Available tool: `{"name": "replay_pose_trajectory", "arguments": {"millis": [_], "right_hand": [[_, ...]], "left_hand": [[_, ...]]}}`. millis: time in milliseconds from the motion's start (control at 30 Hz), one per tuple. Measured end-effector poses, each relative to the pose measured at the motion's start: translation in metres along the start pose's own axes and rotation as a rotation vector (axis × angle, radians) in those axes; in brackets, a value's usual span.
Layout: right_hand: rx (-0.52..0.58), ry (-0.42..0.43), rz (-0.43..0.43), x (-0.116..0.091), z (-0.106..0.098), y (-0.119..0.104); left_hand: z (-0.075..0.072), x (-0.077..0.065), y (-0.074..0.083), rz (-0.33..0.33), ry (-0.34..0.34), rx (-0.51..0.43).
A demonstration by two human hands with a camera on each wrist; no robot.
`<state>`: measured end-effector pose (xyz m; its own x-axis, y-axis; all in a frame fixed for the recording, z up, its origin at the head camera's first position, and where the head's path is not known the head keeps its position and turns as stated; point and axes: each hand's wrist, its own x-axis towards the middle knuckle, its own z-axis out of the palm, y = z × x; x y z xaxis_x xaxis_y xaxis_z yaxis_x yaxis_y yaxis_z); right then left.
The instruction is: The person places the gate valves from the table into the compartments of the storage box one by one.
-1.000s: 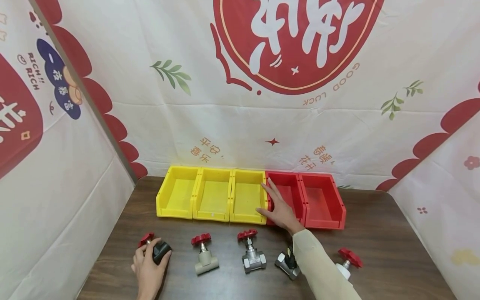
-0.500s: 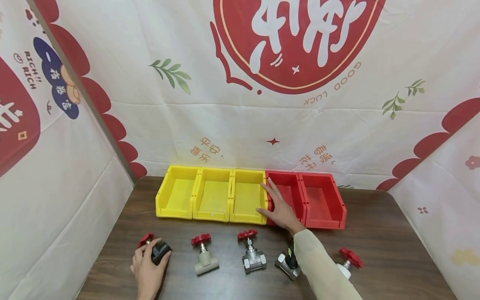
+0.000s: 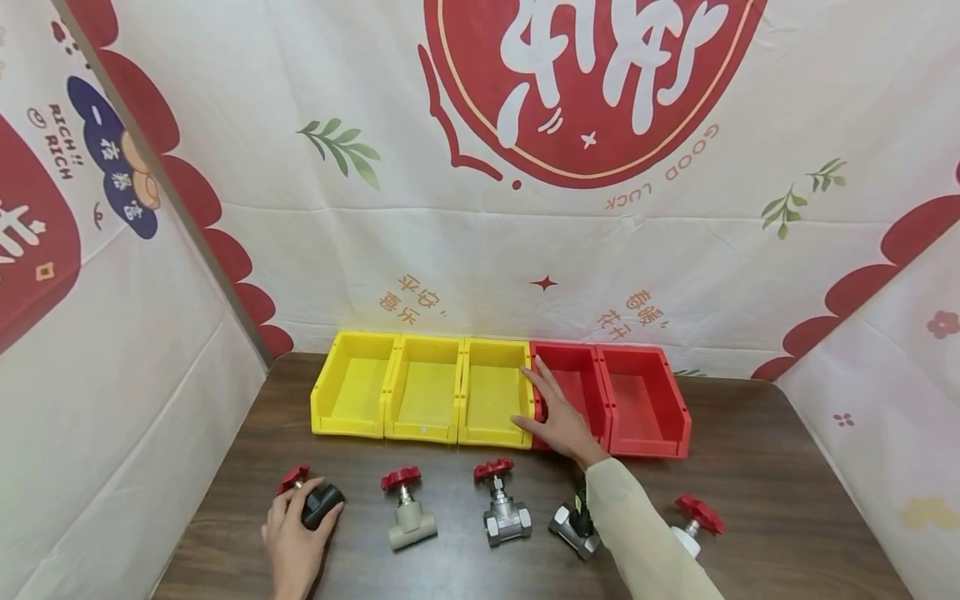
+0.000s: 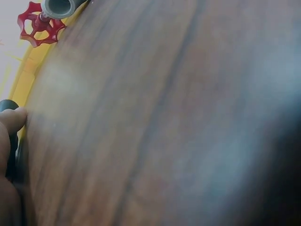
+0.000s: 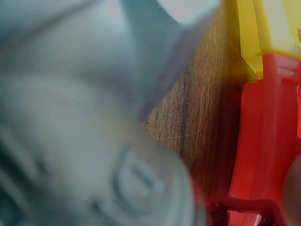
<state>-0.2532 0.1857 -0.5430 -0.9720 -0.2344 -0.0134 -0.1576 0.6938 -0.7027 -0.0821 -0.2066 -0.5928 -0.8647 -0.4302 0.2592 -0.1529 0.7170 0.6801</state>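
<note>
Fingers of my left hand (image 3: 291, 535), the nearer, clasp the black valve (image 3: 322, 506) short of the yellow bins (image 3: 422, 432), its wheel (image 3: 293, 479) slanting away leftward, while my right hand (image 3: 562, 427) has its fingers apart.

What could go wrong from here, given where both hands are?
The right sleeve crosses the partly hidden metal valve and the white valve in the head view; drawing that arm back might brush them.

The right hand spreads over the join of the rightmost yellow bin and adjoining red bin; pushing might shift them.

The left hand grips the black valve, its red handwheel jutting out; the valve might twist in that grip.
</note>
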Motion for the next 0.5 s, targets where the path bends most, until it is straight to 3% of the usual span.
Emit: {"name": "replay_pose_trajectory", "arguments": {"millis": [233, 500], "right_hand": [[0.016, 0.002, 0.006, -0.001, -0.001, 0.001], [0.016, 0.009, 0.005, -0.001, -0.001, -0.001]], "left_hand": [[0.0, 0.003, 0.0, 0.062, 0.047, -0.049], [-0.003, 0.01, 0.01, 0.138, 0.005, -0.055]]}}
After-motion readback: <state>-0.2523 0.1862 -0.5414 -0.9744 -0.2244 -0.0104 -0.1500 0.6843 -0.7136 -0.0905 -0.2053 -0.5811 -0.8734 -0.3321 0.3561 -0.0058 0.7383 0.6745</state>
